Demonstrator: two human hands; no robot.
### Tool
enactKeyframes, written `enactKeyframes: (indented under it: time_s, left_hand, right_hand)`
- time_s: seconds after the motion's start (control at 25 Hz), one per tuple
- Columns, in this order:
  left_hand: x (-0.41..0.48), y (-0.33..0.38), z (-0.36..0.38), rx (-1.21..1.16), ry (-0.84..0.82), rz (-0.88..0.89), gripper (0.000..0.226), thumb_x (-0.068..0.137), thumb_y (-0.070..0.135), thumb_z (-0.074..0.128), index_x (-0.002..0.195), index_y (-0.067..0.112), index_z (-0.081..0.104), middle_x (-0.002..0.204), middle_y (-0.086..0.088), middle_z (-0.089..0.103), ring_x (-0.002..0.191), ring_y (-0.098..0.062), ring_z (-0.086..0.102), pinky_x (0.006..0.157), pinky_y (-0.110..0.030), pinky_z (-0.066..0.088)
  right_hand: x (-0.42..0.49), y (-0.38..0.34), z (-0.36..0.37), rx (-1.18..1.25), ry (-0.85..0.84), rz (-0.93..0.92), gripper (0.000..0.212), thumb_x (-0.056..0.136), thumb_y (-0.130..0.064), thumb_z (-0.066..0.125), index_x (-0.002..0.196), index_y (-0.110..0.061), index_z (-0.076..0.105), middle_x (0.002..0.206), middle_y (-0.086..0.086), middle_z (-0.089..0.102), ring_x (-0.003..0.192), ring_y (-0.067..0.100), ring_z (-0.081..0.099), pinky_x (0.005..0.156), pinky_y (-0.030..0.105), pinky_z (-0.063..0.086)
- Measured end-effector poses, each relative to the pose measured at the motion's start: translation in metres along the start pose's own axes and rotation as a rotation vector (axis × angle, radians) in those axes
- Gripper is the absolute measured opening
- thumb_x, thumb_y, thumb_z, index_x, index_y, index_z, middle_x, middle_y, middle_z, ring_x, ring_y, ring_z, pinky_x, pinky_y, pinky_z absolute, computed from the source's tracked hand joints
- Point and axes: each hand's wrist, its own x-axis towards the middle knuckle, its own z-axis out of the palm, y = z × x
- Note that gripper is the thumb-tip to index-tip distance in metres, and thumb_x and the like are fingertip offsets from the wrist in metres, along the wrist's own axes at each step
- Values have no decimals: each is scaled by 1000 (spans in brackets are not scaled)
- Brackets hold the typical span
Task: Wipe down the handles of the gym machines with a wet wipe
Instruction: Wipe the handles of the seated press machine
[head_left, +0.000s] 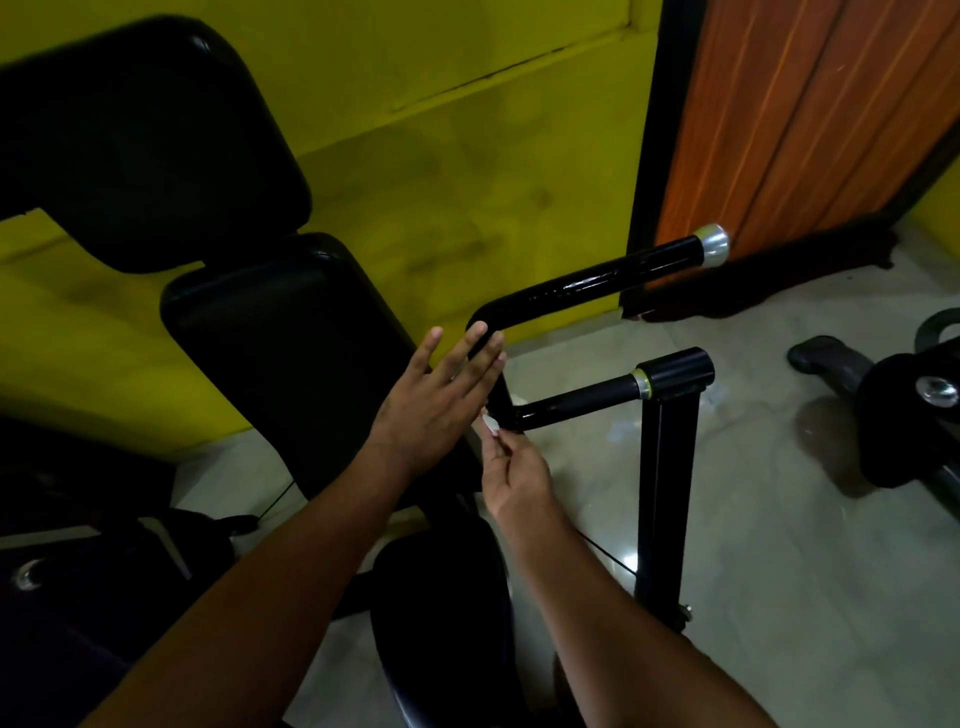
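while the right hand pinches the white wipe against the low bend of the black handle, the left hand is flat, fingers straight, by the bar just above. the long top part looks shiny, so maybe it is done. the short low bar seems left to wipe.

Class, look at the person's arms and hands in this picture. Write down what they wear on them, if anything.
Nothing worn shows. The left hand and right hand have no gloves, and no ring, watch or band is visible. The left forearm and right forearm are uncovered down to the picture's edge; no sleeve shows.
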Motion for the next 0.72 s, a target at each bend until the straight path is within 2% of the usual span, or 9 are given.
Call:
enactKeyframes:
  time_s: [0.08,0.16,0.2,0.28,0.32,0.4,0.48,0.6,0.72]
  left_hand:
    - [0,0,-2,-6,-14,5,70,99,35,55,154,9,22,164,-11,13,152,-30,4,120,-54,1]
    - [-1,1,-3,-24,-19,18,67,99,32,55,153,7,24,163,-13,17,152,-29,7,121,-51,1]
    - [-1,2,-3,-41,-15,19,66,100,31,54,153,6,25,162,-14,19,151,-28,10,121,-48,3]
    - [-2,4,-1,-85,-5,9,65,100,30,54,153,4,26,161,-15,20,151,-27,13,121,-44,9]
    - [-2,6,0,-101,-10,5,66,100,30,54,153,3,26,162,-15,19,151,-27,12,121,-42,11]
    - [-1,6,5,-117,-34,3,66,101,30,51,154,3,23,163,-15,15,152,-27,8,122,-41,12]
    - [-1,4,8,-123,-38,7,64,103,31,46,155,4,20,163,-14,12,152,-27,5,122,-41,9]
    - [0,5,11,-125,-42,-2,61,105,33,37,156,5,17,164,-13,9,152,-26,0,122,-40,5]
    - [-3,9,14,-140,-46,-14,61,105,34,37,156,6,16,164,-12,7,152,-25,-1,122,-40,5]
  right_hand:
    - [5,5,-4,166,-22,106,34,96,-28,59,118,-4,67,118,16,65,103,20,64,83,23,58]
    - [5,9,-10,239,94,120,36,86,-45,65,108,-16,71,125,12,65,114,18,61,104,28,47]
    - [-5,8,-9,170,83,14,30,92,-33,61,111,-11,68,127,15,64,113,18,61,106,26,43]
    - [-9,4,-12,8,134,-210,17,95,-5,57,111,0,63,113,20,68,96,20,65,94,24,50]
    - [-12,0,-5,-166,170,-392,14,93,1,60,106,2,64,105,21,69,87,20,65,85,23,54]
    - [-16,-6,-7,-639,173,-956,9,88,2,68,97,2,67,97,17,69,81,14,65,74,20,55]
    - [-11,-12,-20,-1086,7,-1377,13,87,1,68,99,-3,70,98,9,67,90,16,62,83,27,52]
    - [-4,-36,-40,-1546,-257,-1582,27,91,1,61,117,-5,67,112,10,62,104,24,52,93,29,45]
    - [-2,-50,-43,-1697,-156,-1557,31,90,-4,62,120,-10,67,114,8,62,107,26,51,91,36,48]
